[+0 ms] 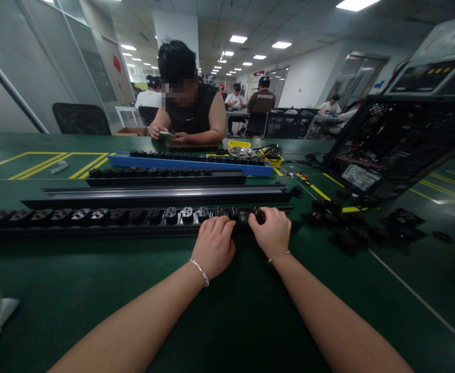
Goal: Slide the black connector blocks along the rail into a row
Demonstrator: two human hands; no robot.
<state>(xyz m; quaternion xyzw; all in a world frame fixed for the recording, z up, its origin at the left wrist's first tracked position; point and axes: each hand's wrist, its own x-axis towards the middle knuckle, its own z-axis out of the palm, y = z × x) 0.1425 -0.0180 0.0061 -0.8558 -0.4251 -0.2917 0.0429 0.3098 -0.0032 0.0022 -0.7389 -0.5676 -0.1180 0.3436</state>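
The right hand (273, 231) pinches one black piece (258, 213) at the rail (134, 232). The left hand (214, 247) touches the rail; its fingers' (220, 223) grip I cannot tell.

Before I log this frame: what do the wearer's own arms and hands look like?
Left hand: bare, no glove, silver-coloured bracelet at the wrist. Right hand: also ungloved, with a thinner-looking silver-coloured wristband. No sleeves on the visible forearms; upper arms out of frame. No cables or markings that I can make out.
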